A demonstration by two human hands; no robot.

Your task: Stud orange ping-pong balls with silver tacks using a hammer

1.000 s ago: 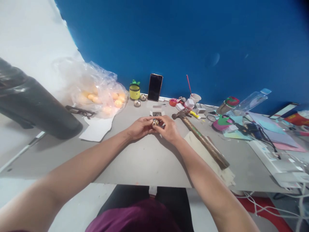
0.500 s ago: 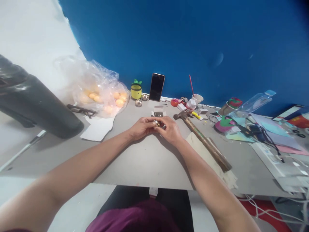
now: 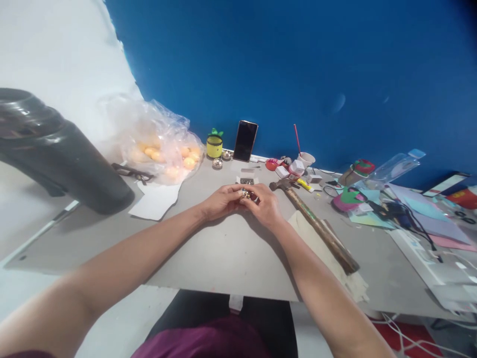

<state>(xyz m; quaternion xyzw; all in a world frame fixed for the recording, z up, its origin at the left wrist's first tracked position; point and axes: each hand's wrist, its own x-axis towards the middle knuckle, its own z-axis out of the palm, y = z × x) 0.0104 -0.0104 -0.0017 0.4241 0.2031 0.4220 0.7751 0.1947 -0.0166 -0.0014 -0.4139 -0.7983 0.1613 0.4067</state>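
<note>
Between my fingertips is a small shiny gold ball (image 3: 245, 194), its surface dotted with studs or holes. My left hand (image 3: 222, 203) grips it from the left, and my right hand (image 3: 264, 205) has thumb and fingers closed on its other side. Fingers cover much of the ball. Just beyond my hands lies a small open white box (image 3: 246, 181) holding little dark metallic pieces. Two similar shiny balls stand farther back: one ball (image 3: 217, 163) in front, another ball (image 3: 227, 155) beside it.
A hammer (image 3: 316, 223) rests on a cloth (image 3: 352, 286) to the right. A phone (image 3: 246, 141) leans on the blue wall. At left are a dark flask (image 3: 82, 164), eyeglasses (image 3: 132, 172) and a plastic bag of orange fruit (image 3: 160, 149). Papers (image 3: 421, 204) and cables lie far right.
The view has tilted a little, so everything sits slightly lower. Both hands still hold the ball; the right thumb and fingers have shifted on it, and the ball looks turned.
</note>
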